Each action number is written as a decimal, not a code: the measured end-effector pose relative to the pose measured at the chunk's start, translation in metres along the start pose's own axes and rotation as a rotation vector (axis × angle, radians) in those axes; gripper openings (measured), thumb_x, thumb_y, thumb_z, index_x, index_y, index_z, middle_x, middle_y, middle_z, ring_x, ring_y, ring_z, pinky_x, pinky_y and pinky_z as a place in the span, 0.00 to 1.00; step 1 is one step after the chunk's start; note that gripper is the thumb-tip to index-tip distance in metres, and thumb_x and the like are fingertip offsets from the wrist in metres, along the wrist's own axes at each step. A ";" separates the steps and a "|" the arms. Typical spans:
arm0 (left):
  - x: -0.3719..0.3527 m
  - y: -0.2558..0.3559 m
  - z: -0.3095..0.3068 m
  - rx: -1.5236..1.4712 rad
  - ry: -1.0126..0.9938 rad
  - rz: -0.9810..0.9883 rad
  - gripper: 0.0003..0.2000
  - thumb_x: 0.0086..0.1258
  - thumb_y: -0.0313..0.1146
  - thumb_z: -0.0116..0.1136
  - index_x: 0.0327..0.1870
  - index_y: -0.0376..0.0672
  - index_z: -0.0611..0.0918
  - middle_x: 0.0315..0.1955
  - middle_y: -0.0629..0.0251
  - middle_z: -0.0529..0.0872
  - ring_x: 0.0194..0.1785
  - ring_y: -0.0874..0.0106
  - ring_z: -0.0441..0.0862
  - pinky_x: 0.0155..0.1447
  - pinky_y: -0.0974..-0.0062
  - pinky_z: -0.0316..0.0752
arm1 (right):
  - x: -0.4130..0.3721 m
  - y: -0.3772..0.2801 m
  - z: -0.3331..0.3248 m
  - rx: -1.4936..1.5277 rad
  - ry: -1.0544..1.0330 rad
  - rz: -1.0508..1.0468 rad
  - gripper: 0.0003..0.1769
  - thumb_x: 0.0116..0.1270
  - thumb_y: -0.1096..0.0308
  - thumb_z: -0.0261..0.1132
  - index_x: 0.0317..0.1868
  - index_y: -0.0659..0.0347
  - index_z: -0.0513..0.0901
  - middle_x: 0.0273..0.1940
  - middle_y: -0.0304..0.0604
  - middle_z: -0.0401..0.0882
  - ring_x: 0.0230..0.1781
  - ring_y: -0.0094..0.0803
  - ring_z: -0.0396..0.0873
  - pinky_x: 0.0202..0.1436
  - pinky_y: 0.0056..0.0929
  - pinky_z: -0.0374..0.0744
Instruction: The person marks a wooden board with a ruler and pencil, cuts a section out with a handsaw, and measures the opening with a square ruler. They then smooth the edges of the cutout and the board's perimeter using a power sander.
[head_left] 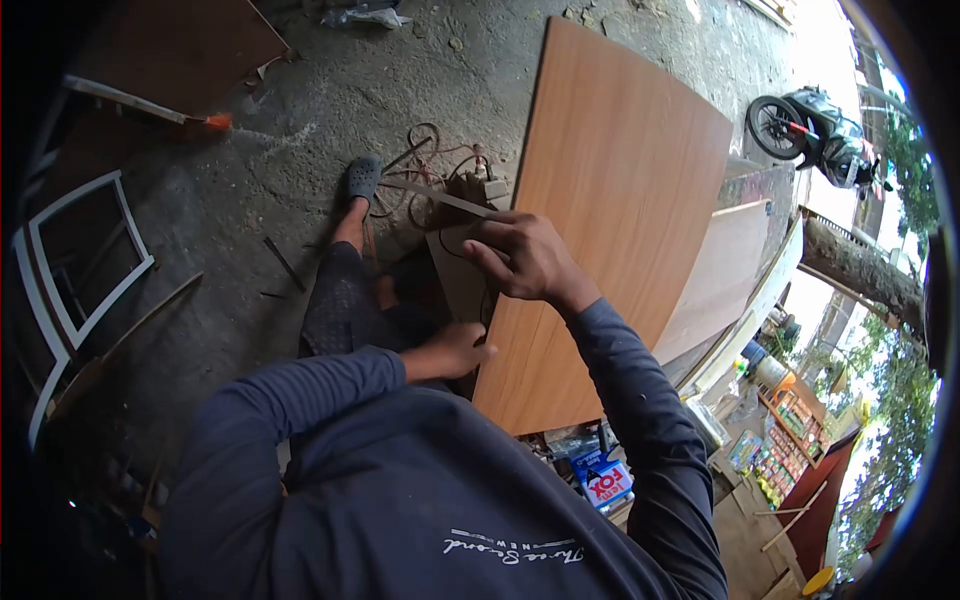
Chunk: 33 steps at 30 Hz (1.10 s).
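My right hand [520, 255] is raised over the near left edge of a large brown laminated board [620, 200] that lies on the concrete floor. Its fingers pinch a thin pale strip [440, 198], which runs out to the upper left. A smaller brown board piece [455, 275] lies just below that hand, against the big board's edge. My left hand [455, 350] sits lower, fingers curled at the near end of the small piece; whether it grips anything is hidden. My leg [340, 300] stretches out on the floor, ending in a grey sandal [364, 178].
A tangle of reddish cable [430, 165] lies past the sandal. A white frame [80, 250] leans at the left, and a second board [725, 275] lies at the right. A blue glue tin [606, 482] stands near my right elbow. A motorcycle [815, 130] is parked at the far right.
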<state>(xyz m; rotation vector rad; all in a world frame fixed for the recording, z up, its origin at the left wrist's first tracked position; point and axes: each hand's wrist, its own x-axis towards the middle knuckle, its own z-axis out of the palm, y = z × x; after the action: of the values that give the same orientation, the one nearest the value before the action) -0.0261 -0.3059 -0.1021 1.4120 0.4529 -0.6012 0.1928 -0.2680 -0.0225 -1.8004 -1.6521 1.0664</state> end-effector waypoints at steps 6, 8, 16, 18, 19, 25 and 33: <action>-0.003 -0.011 0.012 -0.037 0.107 0.235 0.19 0.78 0.44 0.64 0.45 0.32 0.84 0.38 0.43 0.87 0.47 0.45 0.87 0.53 0.52 0.79 | 0.043 -0.064 0.057 0.259 0.137 -0.295 0.17 0.72 0.59 0.71 0.31 0.64 0.82 0.31 0.53 0.78 0.31 0.55 0.81 0.38 0.49 0.79; -0.003 -0.016 0.010 -0.105 0.100 0.257 0.18 0.79 0.43 0.63 0.51 0.33 0.82 0.44 0.47 0.87 0.51 0.50 0.87 0.57 0.55 0.79 | 0.028 -0.092 0.047 0.227 0.053 -0.245 0.17 0.72 0.60 0.71 0.31 0.65 0.82 0.31 0.53 0.77 0.33 0.54 0.81 0.40 0.47 0.80; 0.012 -0.008 0.053 -0.533 0.307 0.078 0.18 0.81 0.38 0.65 0.62 0.35 0.81 0.44 0.63 0.92 0.46 0.73 0.87 0.56 0.75 0.79 | -0.149 -0.099 -0.017 0.315 0.126 0.234 0.20 0.77 0.59 0.64 0.30 0.65 0.75 0.29 0.50 0.71 0.28 0.49 0.73 0.34 0.43 0.72; 0.015 -0.029 0.069 -0.592 0.281 0.051 0.21 0.81 0.38 0.64 0.68 0.35 0.80 0.45 0.62 0.92 0.47 0.73 0.88 0.58 0.75 0.79 | -0.179 -0.089 -0.018 0.332 0.077 0.322 0.21 0.79 0.59 0.62 0.31 0.66 0.75 0.28 0.50 0.70 0.27 0.48 0.73 0.33 0.41 0.70; 0.013 -0.034 0.073 -0.755 0.232 0.108 0.21 0.84 0.41 0.62 0.68 0.37 0.80 0.56 0.67 0.88 0.57 0.77 0.84 0.63 0.73 0.76 | -0.187 -0.087 -0.016 0.337 0.060 0.335 0.21 0.80 0.59 0.61 0.31 0.67 0.75 0.28 0.50 0.70 0.27 0.48 0.73 0.33 0.41 0.70; -0.002 -0.024 0.057 -1.366 0.094 0.135 0.30 0.83 0.60 0.54 0.71 0.43 0.78 0.55 0.75 0.82 0.61 0.78 0.75 0.68 0.68 0.68 | -0.186 -0.096 -0.005 0.203 -0.083 0.275 0.21 0.82 0.58 0.60 0.32 0.67 0.76 0.29 0.51 0.70 0.28 0.51 0.74 0.34 0.43 0.71; 0.007 -0.020 0.067 -1.070 0.172 0.047 0.29 0.83 0.66 0.50 0.56 0.45 0.81 0.50 0.74 0.79 0.55 0.81 0.72 0.63 0.72 0.67 | -0.171 -0.106 0.007 0.075 -0.240 0.203 0.19 0.79 0.62 0.64 0.30 0.66 0.76 0.29 0.52 0.70 0.32 0.53 0.73 0.38 0.47 0.73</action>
<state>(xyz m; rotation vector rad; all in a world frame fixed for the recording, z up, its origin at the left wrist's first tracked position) -0.0370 -0.3740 -0.1143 0.4415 0.7302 -0.1242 0.1277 -0.4181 0.0943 -1.8820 -1.5597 1.4640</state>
